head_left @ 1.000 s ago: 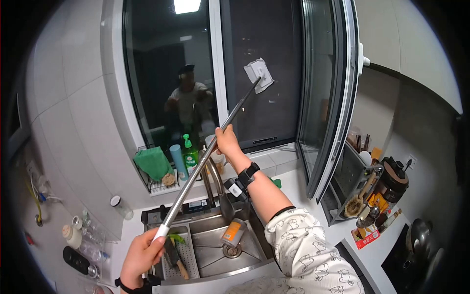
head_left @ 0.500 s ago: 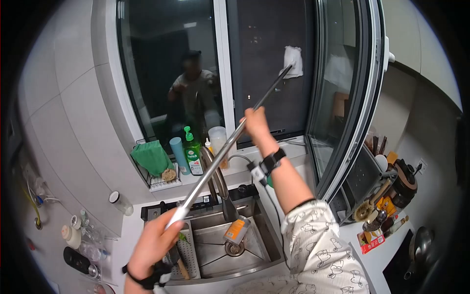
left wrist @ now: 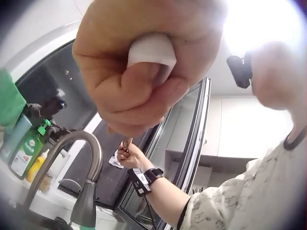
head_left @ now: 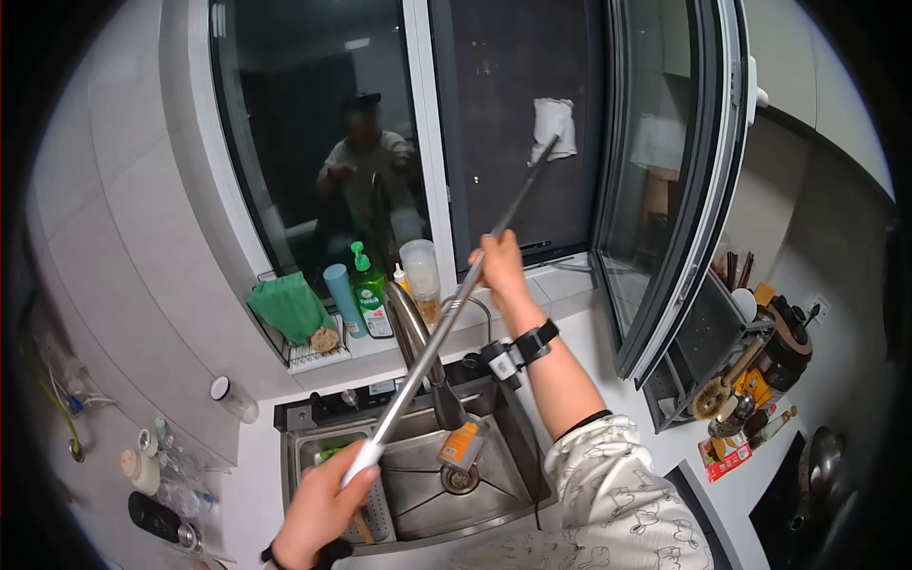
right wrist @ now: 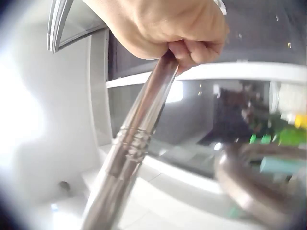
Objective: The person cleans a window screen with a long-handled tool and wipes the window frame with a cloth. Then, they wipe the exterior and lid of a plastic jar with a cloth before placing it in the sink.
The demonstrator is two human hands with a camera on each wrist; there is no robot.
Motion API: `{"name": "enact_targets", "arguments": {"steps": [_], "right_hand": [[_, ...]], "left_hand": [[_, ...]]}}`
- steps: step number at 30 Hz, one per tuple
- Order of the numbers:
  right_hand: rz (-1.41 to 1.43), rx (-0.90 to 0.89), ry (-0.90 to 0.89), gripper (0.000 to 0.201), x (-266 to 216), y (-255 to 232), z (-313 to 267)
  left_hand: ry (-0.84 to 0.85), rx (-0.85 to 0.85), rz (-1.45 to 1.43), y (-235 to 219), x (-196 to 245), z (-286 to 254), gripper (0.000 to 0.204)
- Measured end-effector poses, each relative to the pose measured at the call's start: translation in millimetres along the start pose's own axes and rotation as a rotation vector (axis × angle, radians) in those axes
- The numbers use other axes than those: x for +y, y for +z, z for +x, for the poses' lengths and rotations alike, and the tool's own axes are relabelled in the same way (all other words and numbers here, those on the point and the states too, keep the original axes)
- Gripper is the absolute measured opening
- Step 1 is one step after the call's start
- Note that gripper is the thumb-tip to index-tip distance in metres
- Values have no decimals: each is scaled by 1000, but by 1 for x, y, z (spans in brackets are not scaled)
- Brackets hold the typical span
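Head view: left hand [head_left: 318, 513] grips white end of metal pole [head_left: 446, 313] above sink [head_left: 494, 480]; right hand [head_left: 499, 266] wraps pole midway, white cloth head [head_left: 553, 126] against window pane [head_left: 513, 142]. Left wrist view: left hand [left wrist: 144, 67] fisted round pole's white grip [left wrist: 151, 50], faucet [left wrist: 79, 163] below. Right wrist view: right hand [right wrist: 168, 26] clamped round pole [right wrist: 132, 143].

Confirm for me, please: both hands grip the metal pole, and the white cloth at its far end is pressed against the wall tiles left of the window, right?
Not quite. The left hand and the right hand do both grip the metal pole, but the white cloth at its far end is pressed against the dark window pane, not the wall tiles. The head view shows this.
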State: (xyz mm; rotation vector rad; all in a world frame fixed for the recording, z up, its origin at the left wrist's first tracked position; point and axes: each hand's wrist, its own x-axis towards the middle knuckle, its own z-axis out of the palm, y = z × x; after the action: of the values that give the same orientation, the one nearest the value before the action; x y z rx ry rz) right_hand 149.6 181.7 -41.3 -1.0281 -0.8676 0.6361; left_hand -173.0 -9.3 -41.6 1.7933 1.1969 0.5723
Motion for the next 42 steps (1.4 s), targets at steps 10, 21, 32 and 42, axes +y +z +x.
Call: {"name": "enact_targets", "arguments": {"steps": [10,21,32,42], "right_hand": [[-37,-202,82,20,30,25,-48],[100,-131,82,15,29,10,-54],[-15,47,17,15,68,-8,-24],[-79,35,-38,20,105,-8,-17]], "left_hand": [[-170,82,-13,-6,9,-65,36],[-71,137,162,22,-2,-63,35],[-2,112,110,44,-50,-13,34],[-123,162,164,38,-24,-29,38]]}}
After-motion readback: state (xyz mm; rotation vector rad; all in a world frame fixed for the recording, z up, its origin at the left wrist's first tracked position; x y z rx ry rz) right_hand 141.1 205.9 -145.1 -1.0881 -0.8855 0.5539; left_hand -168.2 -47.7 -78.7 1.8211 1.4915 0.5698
